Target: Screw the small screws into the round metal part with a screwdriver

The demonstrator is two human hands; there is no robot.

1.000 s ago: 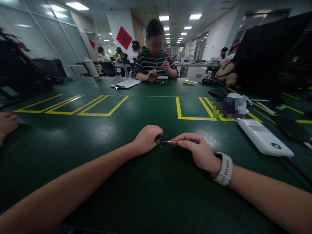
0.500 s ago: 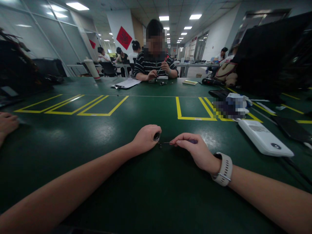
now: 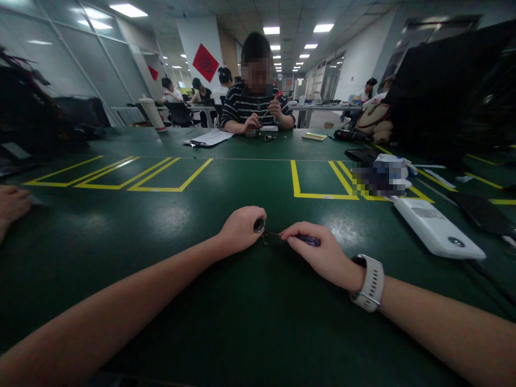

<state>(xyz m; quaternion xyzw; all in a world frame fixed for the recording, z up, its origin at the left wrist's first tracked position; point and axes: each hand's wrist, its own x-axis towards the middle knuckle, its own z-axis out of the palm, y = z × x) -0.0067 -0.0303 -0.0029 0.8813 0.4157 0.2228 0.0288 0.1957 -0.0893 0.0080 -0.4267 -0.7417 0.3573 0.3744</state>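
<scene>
On the near part of the green table (image 3: 266, 322), you worked with both hands close together, forearms reaching in from either side. A pale watch strap (image 3: 371, 285) circled your right wrist. Your right hand (image 3: 312, 244) gripped a purple-handled screwdriver (image 3: 310, 241), fingers closed about the handle, its thin shaft directed leftward. Whether the tip touched anything could not be determined. Small parts (image 3: 265, 243) lay on the surface between your hands, just beside the tip; they were too small to identify. Your left hand (image 3: 242, 228) was wrapped around a tube (image 3: 258, 226), its round, metal-rimmed mouth facing you and to the right; the rest was hidden in your fist. Another person's hand (image 3: 14, 207) rested at the left edge, well apart from yours. To your right lay a white device (image 3: 439, 228), with a blurred bundle (image 3: 389, 172) beyond it. Yellow tape (image 3: 322, 196) marked out areas farther across. Past these were a clipboard (image 3: 212, 137) with papers and an upright cup (image 3: 153, 114). Opposite sat a co-worker (image 3: 258, 105) in a striped top, holding a red-handled tool (image 3: 278, 95). A red diamond (image 3: 205, 62) hung behind.
</scene>
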